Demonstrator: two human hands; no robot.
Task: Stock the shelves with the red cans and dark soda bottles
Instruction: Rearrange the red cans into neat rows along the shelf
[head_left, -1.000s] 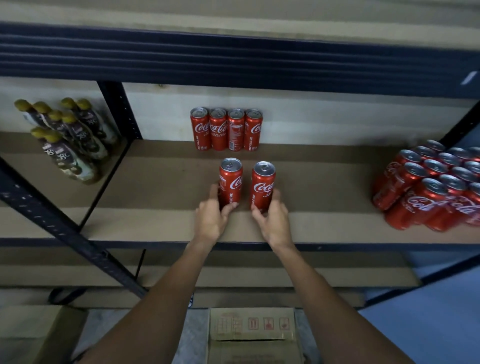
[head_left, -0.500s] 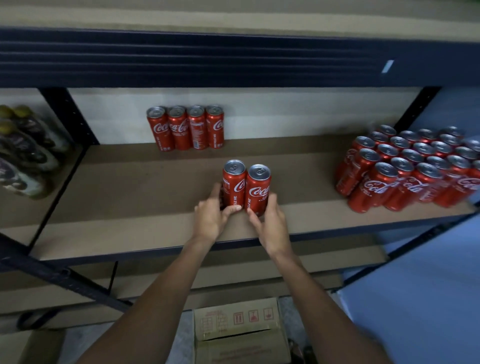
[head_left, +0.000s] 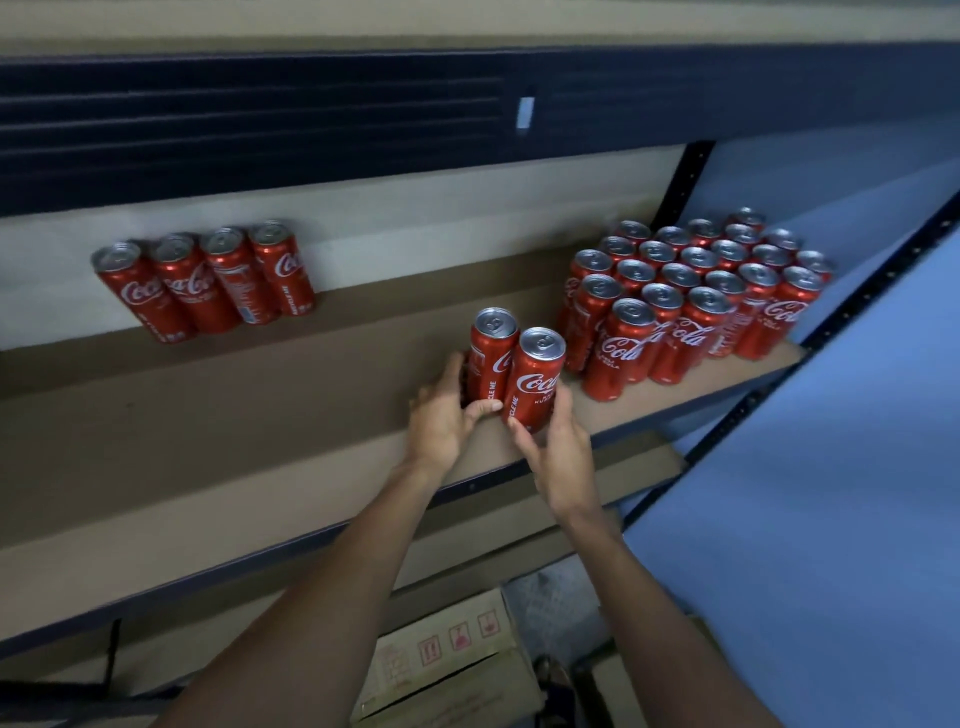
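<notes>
Two bare hands hold a pair of red cans upright and touching each other near the front edge of a brown shelf (head_left: 260, 415), at the centre of the frame. The left hand (head_left: 441, 415) is wrapped around the base of the left can (head_left: 491, 353), thumb across its front. The right hand (head_left: 563, 452) cups the lower part of the right can (head_left: 535, 379), fingers curled around its side. To the right of the pair, in the middle right of the frame, a packed block of cans (head_left: 696, 291) stands in rows on the same shelf, close to the held cans. A row of four cans (head_left: 208, 280) lines the back wall at the middle left, well apart from the hands. A cardboard box (head_left: 447, 660) sits on the floor at the bottom centre.
</notes>
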